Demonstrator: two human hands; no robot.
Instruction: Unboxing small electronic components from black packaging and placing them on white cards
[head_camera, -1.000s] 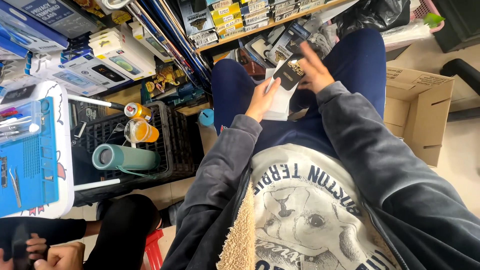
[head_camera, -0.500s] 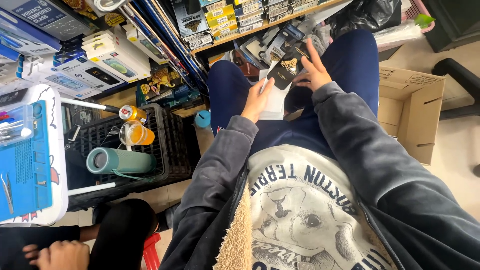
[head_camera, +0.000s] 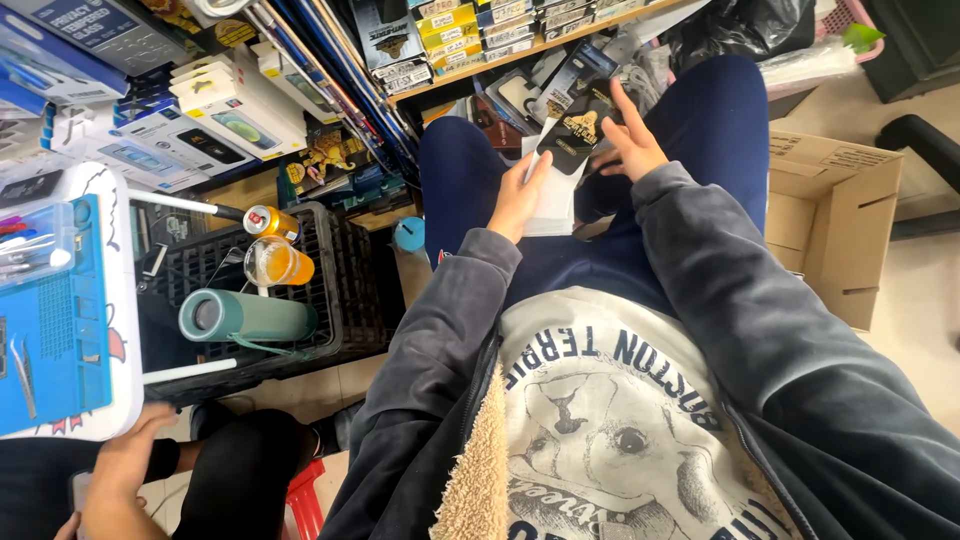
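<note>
While the person sits with knees apart facing the crowded shelf, both hands meet over the lap at about twelve o'clock in the head view, likely so the small goods stay close and steady above the thighs. The left hand (head_camera: 517, 195) lies under a white flat packet (head_camera: 556, 200), fingers curled up along its left edge, thumb on top, so the packet rests on the thigh and is pinched lightly. The right hand (head_camera: 628, 140) holds a black flat packet with a gold emblem (head_camera: 574, 135) just above the white one, its fingers spread wide and straight behind the far side; the thumb is hidden, so I cannot tell how firmly it grips. The black packet tilts toward the person's face, as if held for reading. At nine o'clock a black plastic crate (head_camera: 350, 290) holds a teal cylindrical bottle (head_camera: 245, 316) lying flat and an orange cup (head_camera: 280, 262). At eight o'clock another person's hand (head_camera: 130, 455) touches the edge of a white tray with a blue mat (head_camera: 60, 300). A cardboard box (head_camera: 835, 225) stands open at three o'clock.
</note>
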